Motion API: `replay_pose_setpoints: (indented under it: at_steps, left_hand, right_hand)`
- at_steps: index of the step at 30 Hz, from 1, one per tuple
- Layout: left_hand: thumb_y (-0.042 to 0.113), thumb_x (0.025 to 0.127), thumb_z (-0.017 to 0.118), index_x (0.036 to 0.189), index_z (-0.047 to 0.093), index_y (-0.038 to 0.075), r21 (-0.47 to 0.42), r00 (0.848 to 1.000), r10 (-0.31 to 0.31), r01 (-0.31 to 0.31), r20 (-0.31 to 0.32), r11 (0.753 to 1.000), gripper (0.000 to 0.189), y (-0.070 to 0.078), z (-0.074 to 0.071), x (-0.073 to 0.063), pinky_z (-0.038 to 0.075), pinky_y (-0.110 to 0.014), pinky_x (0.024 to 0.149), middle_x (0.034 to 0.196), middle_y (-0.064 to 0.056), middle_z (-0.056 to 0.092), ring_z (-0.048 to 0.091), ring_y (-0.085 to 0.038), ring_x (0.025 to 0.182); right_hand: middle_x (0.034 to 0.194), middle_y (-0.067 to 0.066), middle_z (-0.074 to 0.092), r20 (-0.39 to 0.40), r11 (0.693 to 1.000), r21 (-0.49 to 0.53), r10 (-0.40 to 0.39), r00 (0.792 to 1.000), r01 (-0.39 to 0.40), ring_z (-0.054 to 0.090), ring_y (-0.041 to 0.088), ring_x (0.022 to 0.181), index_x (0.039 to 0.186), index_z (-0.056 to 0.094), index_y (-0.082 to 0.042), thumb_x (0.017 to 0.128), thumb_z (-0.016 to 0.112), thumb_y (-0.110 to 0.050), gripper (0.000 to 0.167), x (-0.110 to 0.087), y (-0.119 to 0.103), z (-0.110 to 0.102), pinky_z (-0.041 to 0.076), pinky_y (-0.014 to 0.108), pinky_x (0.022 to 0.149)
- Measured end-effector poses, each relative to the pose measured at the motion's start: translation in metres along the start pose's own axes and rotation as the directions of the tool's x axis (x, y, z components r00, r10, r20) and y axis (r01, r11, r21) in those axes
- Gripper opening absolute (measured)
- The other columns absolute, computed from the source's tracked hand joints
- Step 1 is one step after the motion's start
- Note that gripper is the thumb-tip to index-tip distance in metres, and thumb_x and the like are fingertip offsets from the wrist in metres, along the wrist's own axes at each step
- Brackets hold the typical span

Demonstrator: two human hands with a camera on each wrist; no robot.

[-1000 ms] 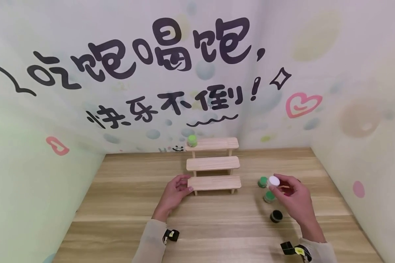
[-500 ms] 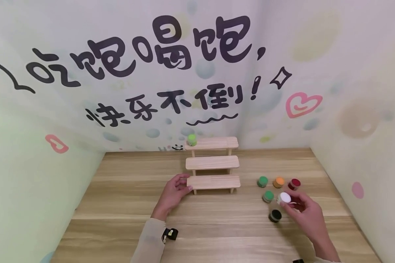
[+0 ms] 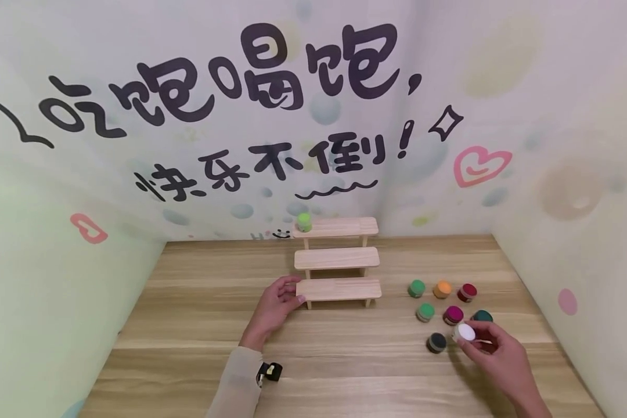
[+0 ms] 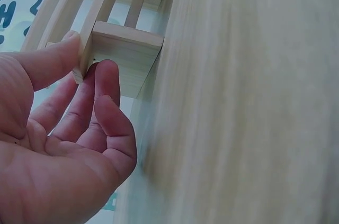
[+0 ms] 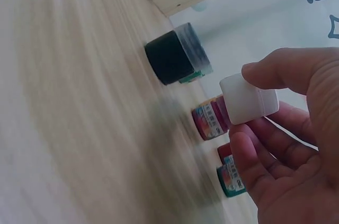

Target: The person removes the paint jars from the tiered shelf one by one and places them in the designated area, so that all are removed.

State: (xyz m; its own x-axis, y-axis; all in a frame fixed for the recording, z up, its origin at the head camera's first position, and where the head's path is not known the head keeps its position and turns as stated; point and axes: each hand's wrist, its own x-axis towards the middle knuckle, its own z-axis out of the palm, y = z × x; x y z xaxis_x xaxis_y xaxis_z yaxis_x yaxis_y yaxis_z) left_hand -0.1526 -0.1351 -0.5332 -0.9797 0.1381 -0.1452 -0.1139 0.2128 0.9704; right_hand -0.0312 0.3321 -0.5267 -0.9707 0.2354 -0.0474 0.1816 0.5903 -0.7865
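Observation:
A three-tier wooden shelf (image 3: 337, 258) stands against the back wall, a light-green paint jar (image 3: 304, 222) on its top step. My left hand (image 3: 274, 312) pinches the left end of the lowest step; thumb and fingers close on that board (image 4: 86, 49) in the left wrist view. My right hand (image 3: 501, 357) holds a small white paint jar (image 3: 465, 332) between thumb and fingers, raised off the table. In the right wrist view the white jar (image 5: 246, 99) hangs near a black jar (image 5: 177, 54) and a magenta jar (image 5: 209, 118).
Right of the shelf stand two green jars (image 3: 417, 288), an orange jar (image 3: 442, 289), a dark red jar (image 3: 467, 292) and a teal jar (image 3: 483, 316), partly behind my right hand. Printed cloth walls (image 3: 564, 244) bound the wooden table (image 3: 198, 348) at the back and sides.
My right hand has carried the white jar right and toward me, uncovering the orange, dark red, magenta and teal jars. The left hand keeps its hold on the shelf.

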Motion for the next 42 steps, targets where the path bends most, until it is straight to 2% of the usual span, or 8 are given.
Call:
replay_pose_setpoints:
  at_steps: [6,13,18,21,26,32,37,42]
  left_hand:
    - [0.007,0.096,0.077,0.138,0.064,0.014,0.006,1.000,-0.013,0.013,-0.009,1.000,0.045,0.002,-0.004,-0.002,0.058,-0.031,0.082,0.119,-0.013,0.072,0.070,-0.019,0.098]
    - [0.008,0.096,0.077,0.138,0.065,0.014,0.002,1.000,-0.017,0.017,-0.011,1.000,0.044,0.002,-0.006,-0.002,0.058,-0.032,0.081,0.118,-0.012,0.073,0.070,-0.018,0.097]
    - [0.008,0.096,0.078,0.137,0.065,0.011,-0.010,1.000,-0.017,0.017,0.001,1.000,0.043,0.002,-0.002,-0.004,0.057,-0.028,0.079,0.119,-0.015,0.072,0.069,-0.018,0.097]
    - [0.006,0.095,0.078,0.137,0.065,0.009,-0.019,1.000,-0.004,0.004,0.002,1.000,0.043,0.001,0.000,-0.004,0.056,-0.028,0.078,0.118,-0.016,0.071,0.069,-0.019,0.096]
    - [0.005,0.095,0.077,0.136,0.064,0.008,-0.022,1.000,0.008,-0.008,-0.003,1.000,0.043,0.001,0.001,-0.003,0.056,-0.029,0.077,0.118,-0.016,0.072,0.068,-0.019,0.095]
    - [0.008,0.096,0.077,0.137,0.064,0.011,-0.001,1.000,-0.011,0.011,0.003,1.000,0.042,0.001,-0.001,-0.002,0.056,-0.029,0.080,0.119,-0.014,0.072,0.069,-0.019,0.097]
    - [0.010,0.097,0.076,0.139,0.063,0.011,0.023,1.000,-0.017,0.017,0.008,1.000,0.043,0.000,-0.003,-0.002,0.057,-0.032,0.083,0.120,-0.012,0.073,0.069,-0.019,0.099]
    - [0.008,0.098,0.075,0.139,0.063,0.010,0.004,1.000,0.014,-0.014,0.005,1.000,0.043,0.002,0.000,-0.003,0.058,-0.033,0.083,0.120,-0.014,0.073,0.071,-0.020,0.099]
  right_hand:
    - [0.121,0.020,0.071,0.076,0.991,-0.097,0.101,0.992,-0.094,0.063,0.003,0.090,0.131,0.064,-0.001,0.092,0.085,-0.031,0.054,0.002,0.011,-0.001,0.056,0.015,0.073]
    - [0.120,0.020,0.069,0.105,0.986,-0.124,0.127,0.986,-0.114,0.062,0.016,0.093,0.135,0.060,0.000,0.094,0.080,-0.024,0.052,0.005,0.018,0.001,0.055,0.017,0.072]
    - [0.121,0.019,0.067,0.121,0.979,-0.146,0.160,0.980,-0.141,0.059,0.018,0.094,0.141,0.058,0.000,0.093,0.082,-0.031,0.061,0.002,0.024,0.000,0.052,0.019,0.071]
    - [0.122,0.018,0.068,0.105,0.978,-0.155,0.156,0.982,-0.139,0.060,0.014,0.092,0.144,0.057,-0.001,0.092,0.084,-0.037,0.069,0.000,0.024,-0.002,0.053,0.018,0.071]
    - [0.111,0.013,0.070,-0.017,0.993,-0.102,0.057,0.998,-0.059,0.058,0.000,0.085,0.139,0.062,-0.002,0.088,0.088,-0.038,0.067,-0.003,0.015,-0.005,0.054,0.014,0.070]
    - [0.098,-0.006,0.073,-0.159,0.998,-0.044,-0.051,0.986,0.044,0.059,-0.003,0.081,0.130,0.070,-0.007,0.088,0.089,-0.032,0.052,-0.001,-0.004,-0.009,0.051,0.012,0.066]
    - [0.095,-0.019,0.070,-0.204,0.991,0.017,-0.125,0.971,0.131,0.060,0.000,0.080,0.128,0.071,-0.005,0.087,0.089,-0.017,0.046,0.009,-0.025,-0.005,0.049,0.012,0.065]
    - [0.100,-0.027,0.067,-0.213,0.968,0.077,-0.220,0.952,0.240,0.062,0.000,0.086,0.127,0.071,-0.003,0.088,0.087,-0.010,0.043,0.022,-0.046,0.005,0.051,0.010,0.070]
